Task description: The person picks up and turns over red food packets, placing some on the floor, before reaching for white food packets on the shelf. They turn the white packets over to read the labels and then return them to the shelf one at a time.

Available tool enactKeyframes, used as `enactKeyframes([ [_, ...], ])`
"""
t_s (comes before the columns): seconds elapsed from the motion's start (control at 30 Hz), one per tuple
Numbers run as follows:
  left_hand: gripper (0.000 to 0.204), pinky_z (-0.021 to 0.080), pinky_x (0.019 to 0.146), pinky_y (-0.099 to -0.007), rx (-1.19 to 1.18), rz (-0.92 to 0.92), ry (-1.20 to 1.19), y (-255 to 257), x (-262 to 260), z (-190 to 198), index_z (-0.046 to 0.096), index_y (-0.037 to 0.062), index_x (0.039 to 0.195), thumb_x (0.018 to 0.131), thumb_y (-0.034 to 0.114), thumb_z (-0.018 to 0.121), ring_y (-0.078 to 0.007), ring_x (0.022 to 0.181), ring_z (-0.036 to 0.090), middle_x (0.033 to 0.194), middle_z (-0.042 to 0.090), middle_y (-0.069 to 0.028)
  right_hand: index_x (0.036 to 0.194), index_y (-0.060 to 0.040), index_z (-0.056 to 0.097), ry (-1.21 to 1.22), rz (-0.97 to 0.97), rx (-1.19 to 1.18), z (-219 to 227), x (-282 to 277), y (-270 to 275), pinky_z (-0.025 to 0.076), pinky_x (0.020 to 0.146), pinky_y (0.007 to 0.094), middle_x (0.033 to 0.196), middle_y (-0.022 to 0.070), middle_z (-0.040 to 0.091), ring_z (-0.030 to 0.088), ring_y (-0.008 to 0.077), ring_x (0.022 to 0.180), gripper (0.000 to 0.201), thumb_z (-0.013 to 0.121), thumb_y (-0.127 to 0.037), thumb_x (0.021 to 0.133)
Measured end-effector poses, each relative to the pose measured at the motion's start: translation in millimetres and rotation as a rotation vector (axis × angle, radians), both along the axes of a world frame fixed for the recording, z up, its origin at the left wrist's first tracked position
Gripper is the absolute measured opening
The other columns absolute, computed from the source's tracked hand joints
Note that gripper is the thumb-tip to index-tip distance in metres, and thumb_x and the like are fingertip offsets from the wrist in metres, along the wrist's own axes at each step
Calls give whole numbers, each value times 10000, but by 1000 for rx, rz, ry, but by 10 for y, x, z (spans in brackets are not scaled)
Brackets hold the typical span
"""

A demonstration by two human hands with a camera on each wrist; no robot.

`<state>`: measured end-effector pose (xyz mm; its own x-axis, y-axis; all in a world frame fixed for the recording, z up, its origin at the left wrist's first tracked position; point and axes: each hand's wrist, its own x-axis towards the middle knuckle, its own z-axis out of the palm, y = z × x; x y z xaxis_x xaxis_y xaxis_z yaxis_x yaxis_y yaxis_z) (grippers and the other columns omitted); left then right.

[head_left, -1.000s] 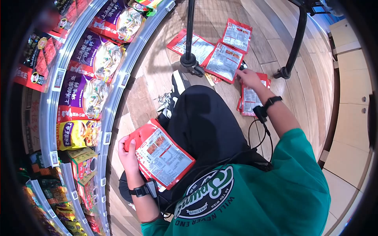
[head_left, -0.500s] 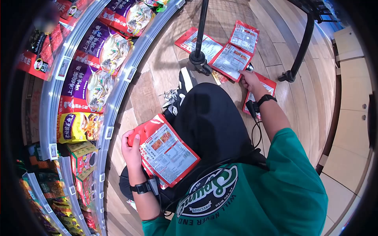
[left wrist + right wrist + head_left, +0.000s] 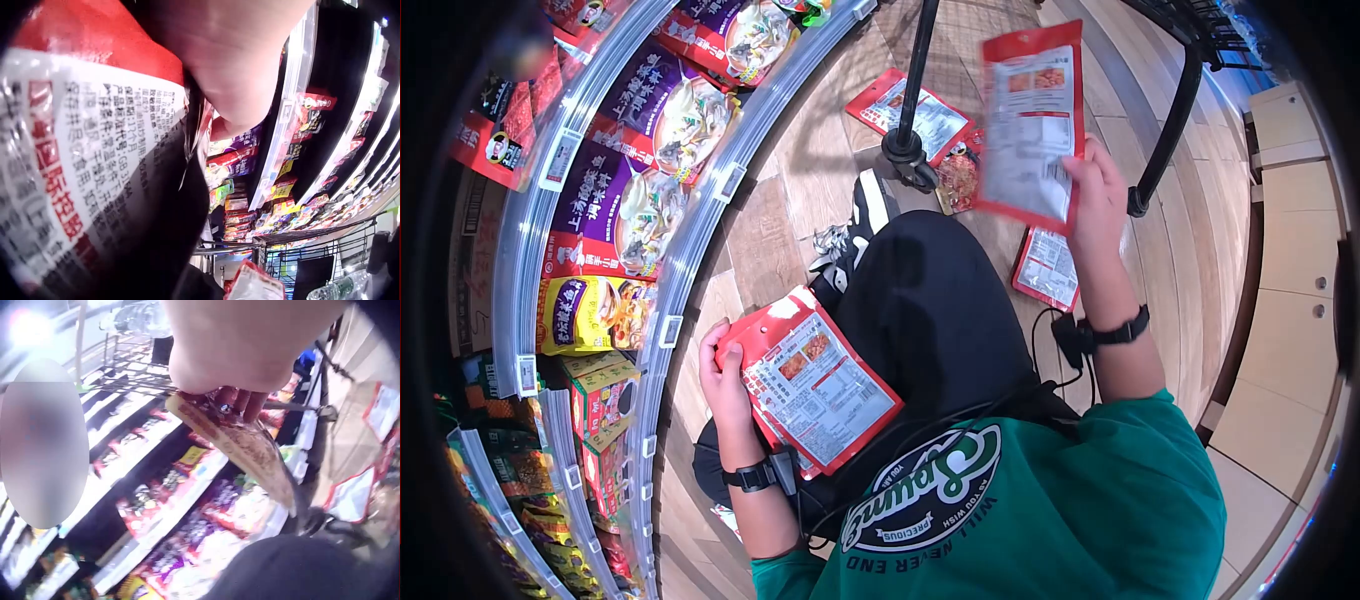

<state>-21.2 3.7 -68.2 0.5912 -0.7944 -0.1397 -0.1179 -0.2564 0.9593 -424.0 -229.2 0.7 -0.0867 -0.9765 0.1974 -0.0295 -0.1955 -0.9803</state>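
Observation:
My left hand (image 3: pixel 727 385) grips a few stacked red seasoning packets (image 3: pixel 828 390) by their top edge, thumb on the upper face, over my left thigh. Their printed white backs face up; fine print on the packet (image 3: pixel 94 162) fills much of the left wrist view. Raised above the floor, my right hand (image 3: pixel 1100 205) pinches a red packet (image 3: pixel 1030 125) along its lower right side, printed back toward me. In the right wrist view, fingers (image 3: pixel 240 403) curl over this packet (image 3: pixel 244 447), seen nearly edge-on. Below that hand, another red packet (image 3: pixel 1048 270) lies on the floor.
More packets, one red-edged (image 3: pixel 915 118) and one small reddish (image 3: pixel 958 182), lie on the floor near a black cart's wheel (image 3: pixel 908 160). Shelves of bagged seasoning (image 3: pixel 615 205) curve along the left. Pale cabinets (image 3: pixel 1280 310) line the right. My shoe (image 3: pixel 862 215) is beside the wheel.
My right hand has picked up a red packet from the floor pile and lifted it up toward me. The left hand keeps its grip on the stack at the thigh.

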Motion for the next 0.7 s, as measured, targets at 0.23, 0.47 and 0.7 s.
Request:
enactKeyframes([
  [0.23, 438, 429, 992, -364, -94, 106, 454, -61, -128, 247, 510, -26, 1245, 968, 304, 436, -233, 1092, 578, 1245, 569, -141, 913, -19, 548, -37, 1094, 550, 152, 928, 1065, 485, 702, 305, 845, 40, 610, 599, 121, 769, 40, 539, -59, 913],
  [0.47, 256, 467, 880, -303, -120, 15, 392, 63, -3, 151, 551, -6, 1113, 980, 200, 481, -170, 958, 603, 1036, 621, -96, 954, -93, 609, 868, 1442, -147, -240, 1225, 1499, 520, 732, 403, 887, 76, 618, 618, 273, 875, 177, 589, -240, 858],
  [0.7, 157, 447, 873, -277, -90, -87, 223, 104, 43, 41, 548, -1, 1041, 913, 89, 560, -137, 969, 565, 1103, 573, -80, 1042, -76, 625, 408, 1257, -44, 168, 955, 870, 495, 842, 324, 1064, 105, 618, 608, 229, 982, 220, 665, -188, 857],
])
